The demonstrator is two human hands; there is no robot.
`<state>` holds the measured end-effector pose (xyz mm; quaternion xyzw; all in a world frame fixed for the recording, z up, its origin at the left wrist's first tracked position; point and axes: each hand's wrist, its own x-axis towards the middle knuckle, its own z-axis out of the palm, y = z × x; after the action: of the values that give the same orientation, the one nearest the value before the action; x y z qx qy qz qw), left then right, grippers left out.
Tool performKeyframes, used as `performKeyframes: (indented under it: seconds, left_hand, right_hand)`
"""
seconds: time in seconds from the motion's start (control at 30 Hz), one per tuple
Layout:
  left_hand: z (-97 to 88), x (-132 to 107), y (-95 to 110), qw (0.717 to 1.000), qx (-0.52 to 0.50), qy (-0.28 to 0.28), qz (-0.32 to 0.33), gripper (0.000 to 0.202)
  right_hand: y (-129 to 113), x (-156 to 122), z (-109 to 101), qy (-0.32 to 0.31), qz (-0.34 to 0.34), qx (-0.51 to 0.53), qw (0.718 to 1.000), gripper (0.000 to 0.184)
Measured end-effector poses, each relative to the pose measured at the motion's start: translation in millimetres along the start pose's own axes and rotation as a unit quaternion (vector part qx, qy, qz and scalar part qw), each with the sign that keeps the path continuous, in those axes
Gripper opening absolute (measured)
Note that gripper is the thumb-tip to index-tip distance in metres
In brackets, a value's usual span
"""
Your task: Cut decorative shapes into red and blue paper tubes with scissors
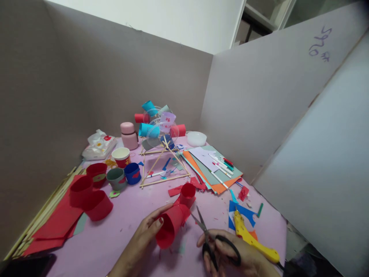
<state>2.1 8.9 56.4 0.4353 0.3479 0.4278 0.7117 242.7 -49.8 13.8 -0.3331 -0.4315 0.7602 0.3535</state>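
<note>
My left hand point(143, 237) is closed round a red paper cup point(175, 217), which lies tilted with its open end toward me. A smaller red paper cup point(187, 194) stands just behind it; whether the two are joined I cannot tell. In my right hand point(230, 249) are black-handled scissors point(204, 227), fingers in the loops. Their blades are parted and point up and left, with the tips close to the frayed far edge of the held red cup. Small red scraps lie beneath it.
A yellow glue gun point(255, 242) lies at right beside blue paper offcuts point(245, 213). Behind stands a stick frame point(165, 182) bearing a wheel of coloured paper cups point(150, 130). Several cups point(96, 206) and red sheets point(53, 227) are at left; coloured paper point(235, 175) with pens is back right.
</note>
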Motion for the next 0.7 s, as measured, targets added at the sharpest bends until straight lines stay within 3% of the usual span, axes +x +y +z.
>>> performKeyframes:
  seconds: [0.27,0.43,0.7]
  left_hand:
    - [-5.2,2,-3,0.999,0.031,-0.012,0.013,0.048]
    - [-10.2,6,-9,0.996,0.065,-0.054,-0.008,0.055]
    - [-3.5,3,-8,0.991,0.118,-0.060,-0.027,0.051]
  right_hand:
    - [5,8,3,0.002,0.020,-0.086,0.996,0.061]
    - [3,13,5,0.019,0.019,-0.116,0.993,0.061]
    - [-9,16,13,0.047,-0.014,-0.193,0.980,0.057]
